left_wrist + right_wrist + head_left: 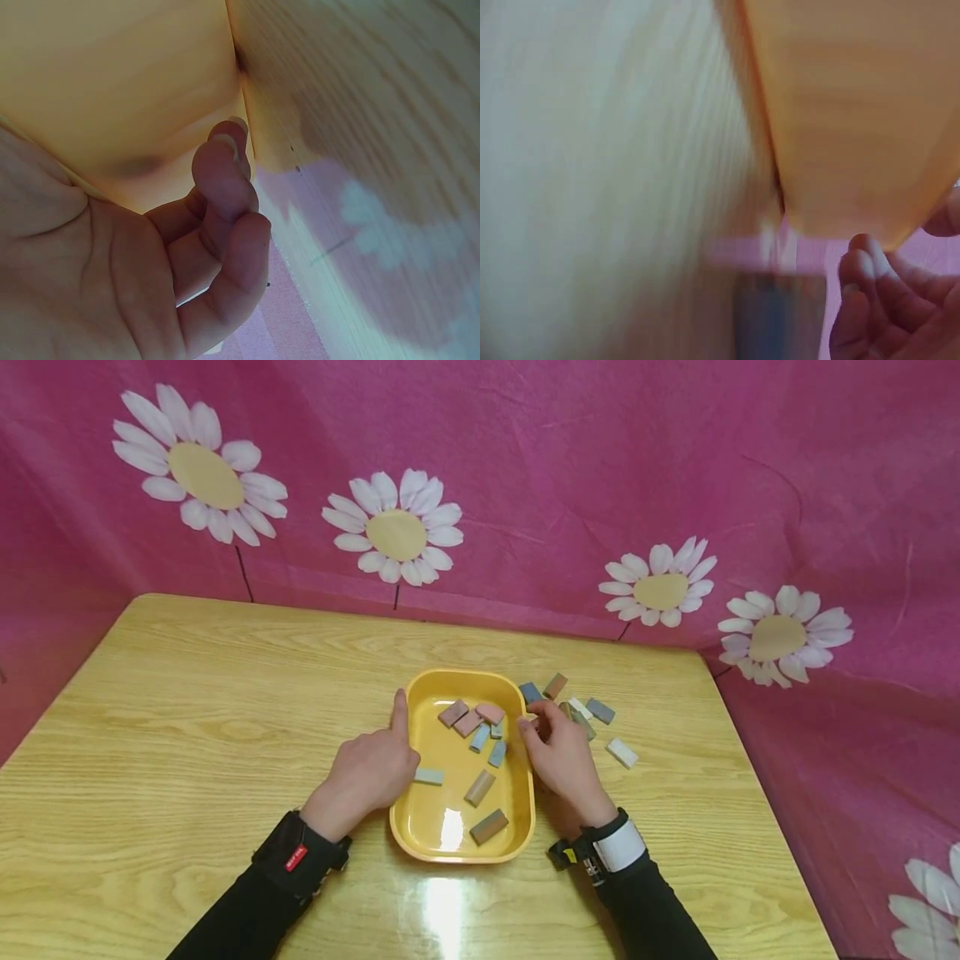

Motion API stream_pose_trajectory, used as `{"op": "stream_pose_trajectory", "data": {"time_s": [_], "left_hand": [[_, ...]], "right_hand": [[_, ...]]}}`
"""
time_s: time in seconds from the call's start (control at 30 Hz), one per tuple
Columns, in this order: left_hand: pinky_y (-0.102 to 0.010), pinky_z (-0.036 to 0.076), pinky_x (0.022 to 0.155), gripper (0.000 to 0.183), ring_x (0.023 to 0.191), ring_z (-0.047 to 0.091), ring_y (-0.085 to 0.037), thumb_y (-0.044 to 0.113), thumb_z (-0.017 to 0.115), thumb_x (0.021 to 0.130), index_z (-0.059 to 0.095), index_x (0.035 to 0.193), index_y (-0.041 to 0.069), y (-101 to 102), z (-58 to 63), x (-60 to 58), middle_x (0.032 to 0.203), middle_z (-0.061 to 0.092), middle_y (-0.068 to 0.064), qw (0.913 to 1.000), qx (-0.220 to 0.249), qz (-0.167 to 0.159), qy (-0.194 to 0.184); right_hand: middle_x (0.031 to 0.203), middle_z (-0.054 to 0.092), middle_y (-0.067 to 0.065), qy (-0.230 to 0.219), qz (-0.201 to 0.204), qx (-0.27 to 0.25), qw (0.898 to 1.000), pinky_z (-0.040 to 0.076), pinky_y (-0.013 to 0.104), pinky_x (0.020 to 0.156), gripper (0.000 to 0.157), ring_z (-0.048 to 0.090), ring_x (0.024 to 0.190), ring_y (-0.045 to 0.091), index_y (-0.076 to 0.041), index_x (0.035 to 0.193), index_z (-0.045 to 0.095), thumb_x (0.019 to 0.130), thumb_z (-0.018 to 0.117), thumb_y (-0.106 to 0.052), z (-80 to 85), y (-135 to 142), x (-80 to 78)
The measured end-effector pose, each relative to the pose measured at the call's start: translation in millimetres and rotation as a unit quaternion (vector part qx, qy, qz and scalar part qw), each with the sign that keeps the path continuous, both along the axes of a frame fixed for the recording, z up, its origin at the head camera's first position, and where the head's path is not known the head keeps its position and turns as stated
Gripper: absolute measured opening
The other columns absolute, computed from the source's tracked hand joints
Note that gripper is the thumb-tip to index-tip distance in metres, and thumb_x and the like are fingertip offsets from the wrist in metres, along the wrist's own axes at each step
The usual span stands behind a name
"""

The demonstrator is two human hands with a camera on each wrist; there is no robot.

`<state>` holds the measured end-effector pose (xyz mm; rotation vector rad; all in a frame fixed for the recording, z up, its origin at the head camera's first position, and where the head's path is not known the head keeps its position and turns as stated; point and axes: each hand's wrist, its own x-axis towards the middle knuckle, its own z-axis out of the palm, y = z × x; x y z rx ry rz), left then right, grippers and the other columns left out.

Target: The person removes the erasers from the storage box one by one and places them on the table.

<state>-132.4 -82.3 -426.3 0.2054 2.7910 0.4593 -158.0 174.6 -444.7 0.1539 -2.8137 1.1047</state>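
A yellow plastic tray [462, 853] stands on the wooden table, holding several small blocks. Pink blocks [453, 713] sit toward its far end, blue-grey ones [497, 753] beside them. A tan block [480, 787], a brown-grey block [489, 827] and a pale green block [429, 776] lie nearer. My left hand [371, 767] holds the tray's left side, index finger stretched along the rim; its other fingers [225, 180] curl against the outer wall. On the right side, my right hand [562, 756] grips the rim, thumb on top and fingers [862, 270] outside.
Several loose blocks lie right of the tray, among them a white block [622, 752], a dark blue-grey block [601, 710] and a brown block [556, 686]. Behind the table [225, 710] hangs a pink cloth [525, 460] with white flowers.
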Motion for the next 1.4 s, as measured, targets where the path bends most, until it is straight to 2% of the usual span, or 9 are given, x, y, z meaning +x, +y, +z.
{"op": "stream_pose_trajectory", "data": {"time_s": [0.3,0.43,0.57,0.73,0.87,1.0,1.13,1.27,1.4], "left_hand": [[-0.037,0.040,0.049,0.084,0.053,0.052,-0.020,0.029,0.044,0.096,-0.003,0.158,-0.003,2,4.3,1.5,0.064,0.056,-0.005,0.9998,0.009,-0.001,0.019],[-0.044,0.051,0.061,0.079,0.078,0.062,-0.027,0.033,0.049,0.095,0.016,0.157,-0.005,0,5.7,3.1,0.097,0.067,-0.015,0.9959,-0.004,-0.006,0.091],[-0.051,0.053,0.078,0.073,0.105,0.057,-0.037,0.038,0.056,0.092,0.040,0.148,-0.006,-5,7.3,5.5,0.124,0.061,-0.022,0.9821,-0.025,-0.009,0.186],[-0.048,0.050,0.080,0.058,0.102,0.052,-0.035,0.034,0.064,0.087,0.060,0.133,0.000,-5,10.0,5.9,0.114,0.060,-0.018,0.9597,-0.023,-0.023,0.279],[-0.048,0.049,0.084,0.044,0.101,0.052,-0.032,0.030,0.067,0.085,0.067,0.122,0.006,0,16.2,7.1,0.111,0.060,-0.013,0.9514,-0.005,-0.047,0.304],[-0.044,0.052,0.079,0.043,0.099,0.056,-0.028,0.025,0.069,0.084,0.068,0.125,0.010,10,24.6,9.3,0.117,0.065,-0.009,0.9518,0.011,-0.110,0.286],[-0.040,0.054,0.066,0.035,0.103,0.062,-0.025,0.014,0.066,0.083,0.071,0.117,0.015,19,32.3,3.9,0.128,0.066,-0.006,0.9462,0.008,-0.230,0.227],[-0.036,0.051,0.058,0.019,0.102,0.065,-0.022,0.006,0.062,0.085,0.071,0.097,0.017,25,37.8,-5.5,0.106,0.070,0.000,0.9238,-0.014,-0.334,0.187],[-0.036,0.053,0.060,0.016,0.087,0.064,-0.023,0.007,0.059,0.090,0.071,0.096,0.017,31,37.3,-11.4,0.090,0.066,0.001,0.8985,-0.060,-0.394,0.183]], "right_hand": [[0.064,0.041,0.001,-0.038,-0.015,-0.073,0.996,0.029,0.024,0.049,0.059,0.037,0.050,0.015,-0.014,0.137,0.051,0.078,0.061,-0.010,-3.8,-7,3.4],[0.061,0.036,0.000,-0.052,-0.009,-0.095,0.994,0.027,0.023,0.046,0.061,0.034,0.047,0.014,-0.012,0.138,0.049,0.078,0.060,-0.007,-2.1,-8,4.1],[0.062,0.039,0.000,-0.065,-0.005,-0.109,0.992,0.032,0.023,0.044,0.062,0.038,0.047,0.014,-0.011,0.139,0.048,0.079,0.061,-0.006,-0.8,-11,3.1],[0.064,0.046,0.002,-0.081,-0.009,-0.121,0.989,0.040,0.024,0.044,0.062,0.046,0.048,0.015,-0.012,0.139,0.047,0.080,0.062,-0.005,-0.3,-15,1.2],[0.065,0.048,0.003,-0.085,-0.011,-0.120,0.989,0.042,0.024,0.046,0.061,0.048,0.050,0.015,-0.012,0.139,0.047,0.080,0.062,-0.004,-1.1,-16,-0.2],[0.068,0.053,0.005,-0.087,-0.010,-0.119,0.989,0.044,0.025,0.047,0.061,0.051,0.052,0.016,-0.013,0.139,0.047,0.080,0.061,-0.004,-1.8,-16,-1.0],[0.072,0.059,0.007,-0.089,-0.008,-0.115,0.989,0.047,0.027,0.050,0.061,0.055,0.056,0.016,-0.013,0.139,0.046,0.081,0.061,-0.005,-2.4,-16,-1.1],[0.070,0.057,0.006,-0.094,-0.011,-0.099,0.991,0.045,0.027,0.049,0.060,0.053,0.055,0.016,-0.014,0.139,0.045,0.082,0.061,-0.007,-2.0,-14,0.5],[0.068,0.054,0.004,-0.101,-0.011,-0.086,0.991,0.043,0.026,0.048,0.060,0.051,0.052,0.016,-0.015,0.140,0.044,0.083,0.061,-0.009,-1.6,-12,1.9]]}}
